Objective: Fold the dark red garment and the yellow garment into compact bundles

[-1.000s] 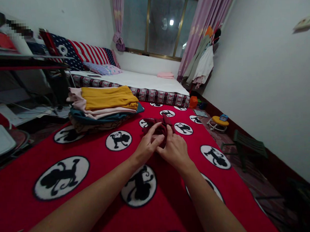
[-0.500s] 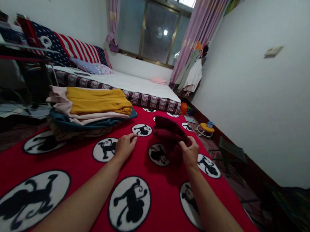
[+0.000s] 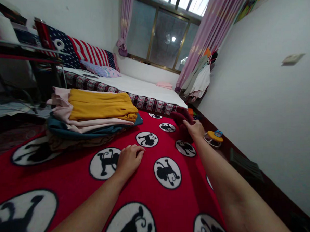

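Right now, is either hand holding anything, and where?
The right hand grips the bunched dark maroon cloth at its near edge; the left hand rests flat, holding nothing.

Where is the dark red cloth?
The dark red cloth is in the right hand, at the red blanket's far right edge.

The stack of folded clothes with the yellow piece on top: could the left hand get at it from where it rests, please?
Probably yes. The left hand lies flat and empty on the red blanket, and only bare blanket shows between it and the stack of folded clothes. The right hand is off to the side, gripping a dark red garment.
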A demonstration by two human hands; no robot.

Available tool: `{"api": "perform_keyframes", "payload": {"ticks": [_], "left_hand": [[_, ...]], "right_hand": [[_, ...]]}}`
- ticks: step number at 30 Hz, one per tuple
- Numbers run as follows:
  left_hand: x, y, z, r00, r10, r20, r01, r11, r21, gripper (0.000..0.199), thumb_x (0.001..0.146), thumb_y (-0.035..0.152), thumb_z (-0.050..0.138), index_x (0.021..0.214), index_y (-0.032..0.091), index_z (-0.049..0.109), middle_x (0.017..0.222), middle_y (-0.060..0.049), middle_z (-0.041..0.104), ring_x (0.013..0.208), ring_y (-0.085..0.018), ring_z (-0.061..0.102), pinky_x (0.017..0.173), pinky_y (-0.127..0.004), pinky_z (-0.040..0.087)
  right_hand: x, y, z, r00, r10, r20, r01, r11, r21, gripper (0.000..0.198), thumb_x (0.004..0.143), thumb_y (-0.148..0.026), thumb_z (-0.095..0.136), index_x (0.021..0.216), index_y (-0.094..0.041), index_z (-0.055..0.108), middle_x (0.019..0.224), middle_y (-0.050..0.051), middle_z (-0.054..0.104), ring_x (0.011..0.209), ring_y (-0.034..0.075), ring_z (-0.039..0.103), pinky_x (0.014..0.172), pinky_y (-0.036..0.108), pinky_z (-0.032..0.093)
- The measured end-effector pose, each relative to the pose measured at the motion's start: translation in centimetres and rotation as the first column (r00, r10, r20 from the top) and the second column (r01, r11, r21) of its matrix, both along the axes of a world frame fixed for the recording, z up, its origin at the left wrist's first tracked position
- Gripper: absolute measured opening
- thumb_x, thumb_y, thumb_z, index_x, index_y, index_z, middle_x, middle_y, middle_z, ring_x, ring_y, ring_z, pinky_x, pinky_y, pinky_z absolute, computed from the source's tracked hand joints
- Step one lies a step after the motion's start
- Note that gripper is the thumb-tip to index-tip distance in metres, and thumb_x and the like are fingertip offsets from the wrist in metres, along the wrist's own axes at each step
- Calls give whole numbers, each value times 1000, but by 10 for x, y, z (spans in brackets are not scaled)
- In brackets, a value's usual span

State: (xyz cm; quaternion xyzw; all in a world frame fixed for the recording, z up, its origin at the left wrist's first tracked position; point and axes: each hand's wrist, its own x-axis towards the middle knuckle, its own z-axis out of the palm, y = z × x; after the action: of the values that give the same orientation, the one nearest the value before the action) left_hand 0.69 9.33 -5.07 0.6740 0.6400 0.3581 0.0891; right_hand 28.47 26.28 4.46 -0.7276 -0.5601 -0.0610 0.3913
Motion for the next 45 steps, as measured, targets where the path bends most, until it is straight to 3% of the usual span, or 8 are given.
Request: {"api": "perform_keyframes", "payload": {"ticks": [5,15,19,21,24,30,35,45], "left_hand": [[1,0,1,1000,10,-1,-10,1000,-7,22,88,27,52,89,26,73,96,-3,73,96,-25,63,82,-35,44],[1,0,2,1000,11,-16,-11,1000,-14,24,88,29,50,90,26,74,95,-3,72,95,-25,61,80,-36,44],[1,0,2,1000,10,-12,-11,1000,-20,24,88,28,50,90,26,74,96,-3,72,96,-25,61,81,-36,43],[1,0,3,1000,7,-16,-7,1000,-18,24,88,28,50,90,25,74,96,-3,72,96,-25,61,81,-36,43],[1,-1,4,1000,9,-23,-9,1000,-25,24,89,28,50,91,25,74,96,-2,72,96,-24,61,82,-35,43],[1,-2,5,1000,9,-23,-10,999,-42,23,89,28,50,91,26,74,97,-2,72,97,-23,61,83,-34,43],[1,-2,6,1000,1,-24,-2,999,-34,23,89,26,51,91,25,73,96,-1,72,96,-23,61,82,-34,43],[0,0,2,1000,6,-10,-6,1000,-28,23,88,28,51,90,25,74,96,-1,72,96,-23,61,83,-35,43]], "right_hand": [[12,19,-53,995,98,8,-98,995,-10,65,61,-58,73,107,-15,62,107,17,65,103,33,60,87,42,45],[74,5,-50,934,-315,-170,335,937,100,64,72,-29,64,130,-8,47,135,30,46,125,43,42,97,59,34],[62,-4,-57,950,205,235,-244,958,151,67,78,-44,61,134,-10,47,132,21,54,124,33,47,102,48,35],[49,-6,-60,708,550,443,-588,807,-62,75,76,-49,66,138,-13,45,135,18,54,125,29,49,103,44,37],[22,-7,-65,490,687,536,-659,695,-288,77,78,-48,67,144,-21,40,147,14,44,134,28,41,107,45,35],[-19,9,-56,727,544,418,-452,838,-305,48,88,-37,57,134,-26,54,126,11,65,114,28,60,92,39,45],[-27,27,-45,987,157,38,-161,975,153,54,95,-42,41,140,-14,46,116,17,68,104,29,64,86,37,46],[-40,0,-85,755,493,432,-480,865,-148,49,93,-45,46,137,-24,49,150,8,42,143,22,29,116,53,11]]}}
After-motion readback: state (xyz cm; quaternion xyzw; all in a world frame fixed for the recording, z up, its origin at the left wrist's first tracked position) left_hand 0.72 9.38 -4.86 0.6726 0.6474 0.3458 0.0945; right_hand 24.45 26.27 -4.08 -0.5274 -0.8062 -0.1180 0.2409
